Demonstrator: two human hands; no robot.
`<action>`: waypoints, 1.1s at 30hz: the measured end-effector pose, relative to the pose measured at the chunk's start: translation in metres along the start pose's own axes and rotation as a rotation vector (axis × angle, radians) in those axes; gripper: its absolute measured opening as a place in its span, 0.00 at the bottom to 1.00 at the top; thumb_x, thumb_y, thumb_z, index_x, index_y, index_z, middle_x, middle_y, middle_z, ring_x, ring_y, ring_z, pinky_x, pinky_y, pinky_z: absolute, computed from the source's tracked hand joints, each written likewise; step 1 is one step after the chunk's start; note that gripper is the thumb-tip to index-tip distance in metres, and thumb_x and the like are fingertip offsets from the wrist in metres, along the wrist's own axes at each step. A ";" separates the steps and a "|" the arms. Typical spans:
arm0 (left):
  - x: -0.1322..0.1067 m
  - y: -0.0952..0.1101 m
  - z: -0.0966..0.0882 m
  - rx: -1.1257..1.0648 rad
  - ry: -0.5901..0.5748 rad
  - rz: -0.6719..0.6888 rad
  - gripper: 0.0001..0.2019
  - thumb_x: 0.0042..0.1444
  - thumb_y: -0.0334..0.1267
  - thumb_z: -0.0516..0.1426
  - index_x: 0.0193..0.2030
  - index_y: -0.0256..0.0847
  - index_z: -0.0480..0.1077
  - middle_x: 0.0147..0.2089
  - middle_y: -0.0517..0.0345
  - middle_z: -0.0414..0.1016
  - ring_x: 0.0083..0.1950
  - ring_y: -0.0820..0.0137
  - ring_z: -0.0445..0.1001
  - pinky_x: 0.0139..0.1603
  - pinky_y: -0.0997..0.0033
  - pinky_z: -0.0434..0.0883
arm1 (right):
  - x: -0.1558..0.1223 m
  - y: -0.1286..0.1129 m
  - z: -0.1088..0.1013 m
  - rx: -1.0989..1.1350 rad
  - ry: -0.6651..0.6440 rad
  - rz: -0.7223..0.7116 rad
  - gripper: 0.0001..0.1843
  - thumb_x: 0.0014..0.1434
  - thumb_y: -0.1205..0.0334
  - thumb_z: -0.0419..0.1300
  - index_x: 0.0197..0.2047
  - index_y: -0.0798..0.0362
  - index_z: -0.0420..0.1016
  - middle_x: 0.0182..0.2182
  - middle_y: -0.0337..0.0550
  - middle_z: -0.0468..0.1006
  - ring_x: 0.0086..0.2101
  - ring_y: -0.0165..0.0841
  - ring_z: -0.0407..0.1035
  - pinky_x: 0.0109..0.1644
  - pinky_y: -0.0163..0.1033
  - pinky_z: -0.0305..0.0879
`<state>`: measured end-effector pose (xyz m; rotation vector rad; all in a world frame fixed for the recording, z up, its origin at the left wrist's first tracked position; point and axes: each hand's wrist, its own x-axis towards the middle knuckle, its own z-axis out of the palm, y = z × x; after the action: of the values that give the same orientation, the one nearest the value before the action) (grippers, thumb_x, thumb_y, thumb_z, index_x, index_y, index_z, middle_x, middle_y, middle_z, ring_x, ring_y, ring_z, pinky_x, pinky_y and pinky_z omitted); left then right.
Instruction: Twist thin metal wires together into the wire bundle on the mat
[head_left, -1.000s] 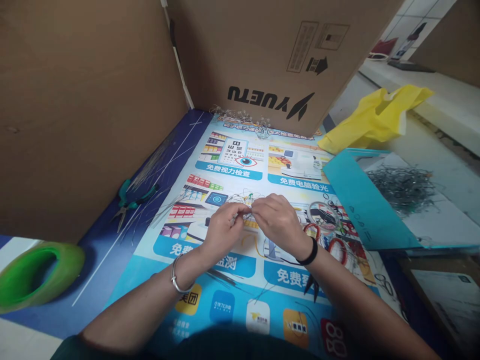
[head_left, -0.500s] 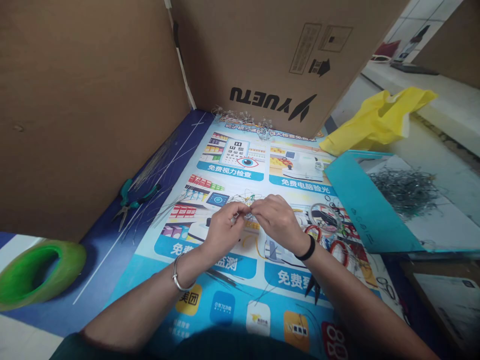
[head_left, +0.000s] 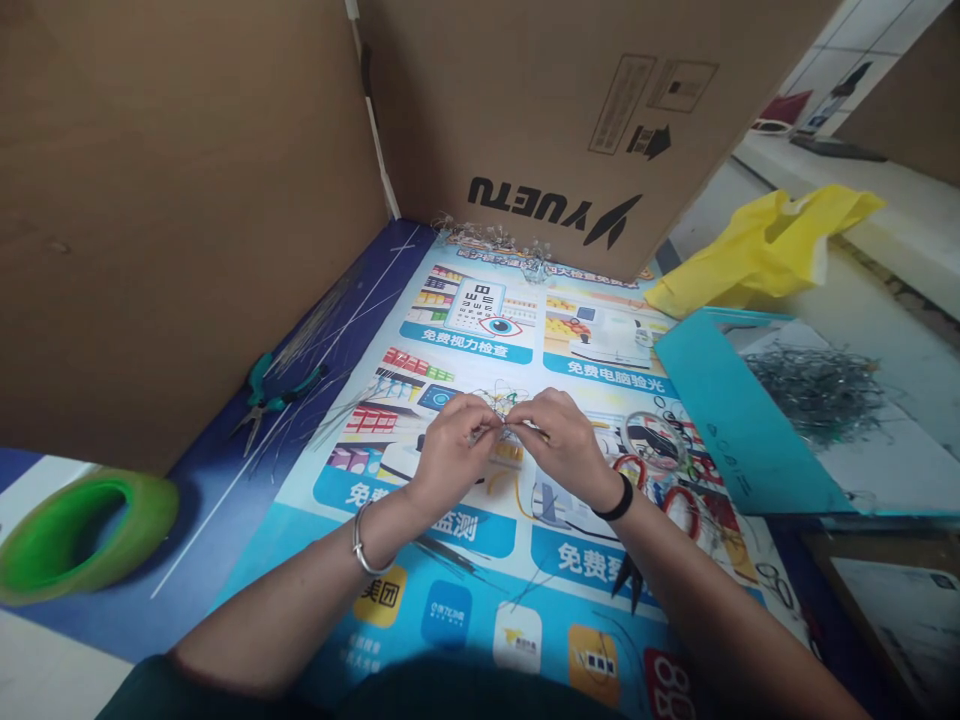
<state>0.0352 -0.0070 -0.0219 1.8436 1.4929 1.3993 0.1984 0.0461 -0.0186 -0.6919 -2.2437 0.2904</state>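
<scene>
My left hand (head_left: 450,450) and my right hand (head_left: 559,440) meet fingertip to fingertip above a printed blue poster (head_left: 465,600) laid on the table. Both pinch a small thin wire piece (head_left: 504,428) between thumbs and fingers; its exact shape is too small to make out. A silver bangle sits on my left wrist and a black band on my right. A little tangle of fine wires (head_left: 504,395) lies on the poster just beyond my fingers.
Green-handled pliers (head_left: 268,395) and straight wires (head_left: 315,335) lie at the left. A green tape roll (head_left: 75,530) sits near left. Cardboard walls (head_left: 187,200) stand behind. A teal folder (head_left: 735,420) with a wire heap (head_left: 817,385) and yellow bag (head_left: 757,250) lie right. Red rings (head_left: 675,495) lie by my right wrist.
My hands stay pinched together on the small wire piece, with slight finger shifts. The view has drifted a little so everything sits slightly lower and to the right.
</scene>
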 end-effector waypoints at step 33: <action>-0.001 0.006 -0.007 0.306 -0.232 0.038 0.07 0.51 0.24 0.51 0.31 0.40 0.64 0.29 0.58 0.70 0.32 0.69 0.70 0.33 0.70 0.67 | 0.004 -0.027 -0.028 -0.493 -0.214 -0.210 0.13 0.64 0.71 0.48 0.40 0.55 0.73 0.33 0.49 0.77 0.35 0.38 0.66 0.40 0.45 0.59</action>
<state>0.0321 -0.0120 -0.0140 2.1414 1.6265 0.9707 0.2064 0.0263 0.0141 -0.6882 -2.5975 -0.3188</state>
